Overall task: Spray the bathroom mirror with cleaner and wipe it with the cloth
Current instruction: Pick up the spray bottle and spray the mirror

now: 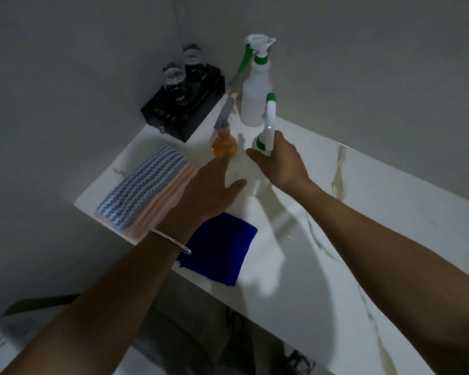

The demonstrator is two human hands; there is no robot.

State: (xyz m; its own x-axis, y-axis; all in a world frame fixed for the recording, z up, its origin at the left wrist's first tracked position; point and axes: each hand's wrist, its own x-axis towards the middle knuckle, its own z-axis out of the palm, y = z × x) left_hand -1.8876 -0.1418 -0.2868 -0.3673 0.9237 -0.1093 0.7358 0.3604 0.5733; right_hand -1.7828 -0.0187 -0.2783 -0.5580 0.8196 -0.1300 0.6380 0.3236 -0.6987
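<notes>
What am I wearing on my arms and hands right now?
No sleeves show on either forearm, and the left hand and right hand are ungloved. A thin silver-coloured bangle circles the left wrist; the right wrist wears nothing.

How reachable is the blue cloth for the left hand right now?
Likely yes: the blue cloth lies on the counter just beside the left wrist, nothing on it; the left hand is open and empty.

Open marble counter (349, 239) right, spray bottle (256, 98) and orange bottle (224, 146) crowd back, folded cloths (146, 190) left
</notes>
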